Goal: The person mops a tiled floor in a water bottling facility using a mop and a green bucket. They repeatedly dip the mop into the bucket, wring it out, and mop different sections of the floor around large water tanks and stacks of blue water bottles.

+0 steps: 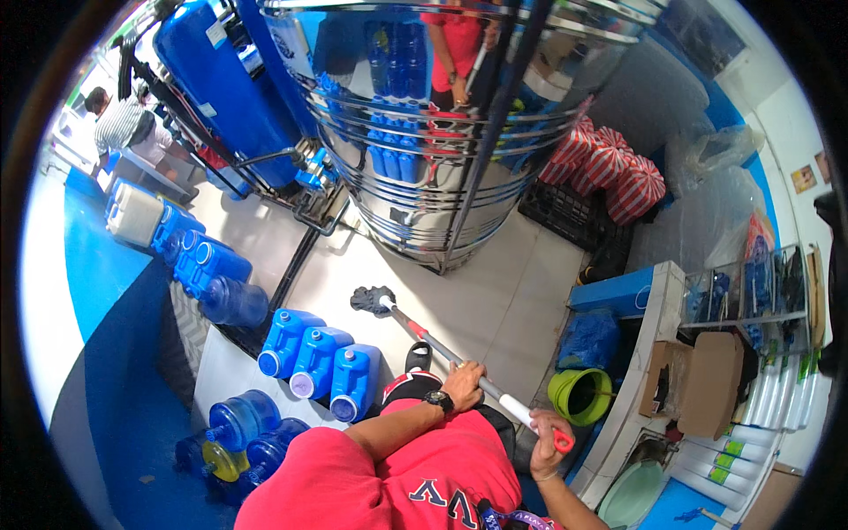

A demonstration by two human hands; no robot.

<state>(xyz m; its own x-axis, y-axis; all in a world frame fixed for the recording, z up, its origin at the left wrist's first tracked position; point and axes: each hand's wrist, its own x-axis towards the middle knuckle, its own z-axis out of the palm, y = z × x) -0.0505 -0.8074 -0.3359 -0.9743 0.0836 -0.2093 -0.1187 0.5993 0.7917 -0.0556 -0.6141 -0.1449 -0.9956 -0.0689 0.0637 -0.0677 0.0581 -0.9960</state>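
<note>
A mop [422, 334] with a grey, red and white handle slants down across the tiled floor [430, 291] in front of me. Its dark, wet-looking head [373, 301] rests on the pale tiles. My left hand [465, 385], with a watch on the wrist, grips the middle of the handle. Near the red end cap, my right hand [548, 442] is closed around the white upper grip. One black slipper [418, 356] shows below the handle. To the left of the mop stand blue water jugs [321, 358] in a row.
A shiny steel tank [424, 199] rises ahead, beside a blue cylinder [225, 99] with pipes. More containers [225, 265] line the left side. At right are a green bucket [580, 396], a tiled counter [636, 384] and striped red bags [609, 165]. Another person [129, 126] bends at far left.
</note>
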